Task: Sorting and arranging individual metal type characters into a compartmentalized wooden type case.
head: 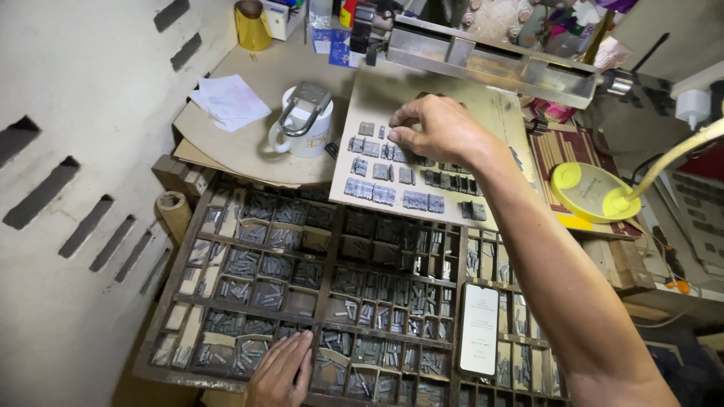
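I'm setting type: my right hand [437, 128] pinches a metal sort [397, 136] on the board [377, 98]; left hand [280, 371] rests flat, released, on the type case [332, 249]. Next needs careful alignment in the row.

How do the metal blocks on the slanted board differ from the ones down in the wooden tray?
The blocks on the board lie in neat rows, in the open, at the right hand. Those in the wooden tray are heaped loosely in compartments, by the left hand. Both are small grey metal pieces.
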